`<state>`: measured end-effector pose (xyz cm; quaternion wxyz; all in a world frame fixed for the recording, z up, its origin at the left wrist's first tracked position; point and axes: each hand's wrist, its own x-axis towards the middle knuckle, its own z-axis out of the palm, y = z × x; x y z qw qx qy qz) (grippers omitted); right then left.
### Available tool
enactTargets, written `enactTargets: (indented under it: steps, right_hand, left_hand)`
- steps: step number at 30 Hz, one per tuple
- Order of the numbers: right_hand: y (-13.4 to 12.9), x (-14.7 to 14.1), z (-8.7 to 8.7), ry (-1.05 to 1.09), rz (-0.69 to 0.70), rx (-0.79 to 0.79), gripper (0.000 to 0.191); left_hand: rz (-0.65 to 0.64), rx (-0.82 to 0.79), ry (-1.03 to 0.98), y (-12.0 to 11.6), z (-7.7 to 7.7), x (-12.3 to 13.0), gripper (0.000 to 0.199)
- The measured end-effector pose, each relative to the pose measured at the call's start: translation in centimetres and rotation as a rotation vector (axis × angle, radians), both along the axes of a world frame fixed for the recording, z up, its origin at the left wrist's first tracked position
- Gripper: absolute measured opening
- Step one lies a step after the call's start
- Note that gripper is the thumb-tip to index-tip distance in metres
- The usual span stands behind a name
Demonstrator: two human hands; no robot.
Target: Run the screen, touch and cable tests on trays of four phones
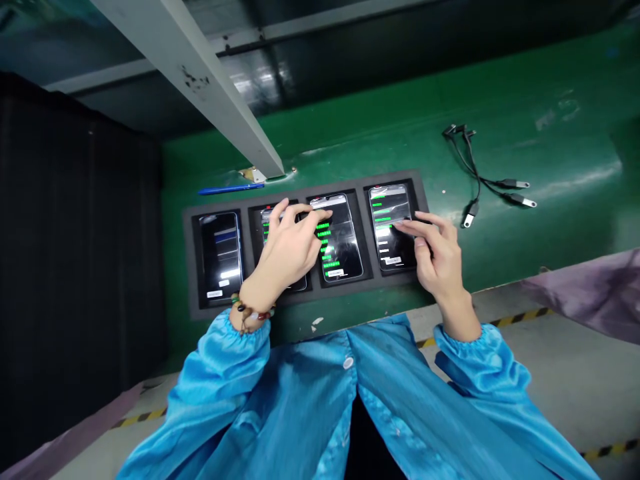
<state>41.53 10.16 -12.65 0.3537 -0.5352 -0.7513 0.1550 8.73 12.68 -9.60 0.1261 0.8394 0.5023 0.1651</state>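
Observation:
Several smartphones lie face up in the cutouts of a dark grey foam tray. My left hand is over the two middle phones, fingers apart, its index fingertip at the upper part of the third phone. It partly covers the second phone. My right hand has its index finger extended over the screen of the rightmost phone; whether it touches the glass I cannot tell. Green text lines show on these three screens. The leftmost phone has a mostly dark screen with a few light buttons.
On the green table, short black cables with USB plugs lie right of the tray. Behind the tray are a blue pen and a slanting grey metal post. A black curtain hangs at the left.

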Motion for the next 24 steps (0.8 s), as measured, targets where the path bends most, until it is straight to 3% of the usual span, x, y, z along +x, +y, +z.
enactTargets:
  steps: [6,20,24]
  right_hand:
    - [-0.04,0.04,0.01,0.013,0.007,0.003,0.039]
    - [-0.02,0.0,-0.06,0.023,0.024,0.014,0.036]
    - [-0.05,0.27,0.0,-0.023,0.038,0.009,0.035]
  left_hand:
    - [-0.039,-0.012,-0.057,-0.12,0.25,-0.33,0.046]
    - [0.032,-0.018,-0.068,0.06,-0.63,-0.52,0.049]
    - [0.045,0.012,-0.093,-0.1,-0.22,-0.55,0.049]
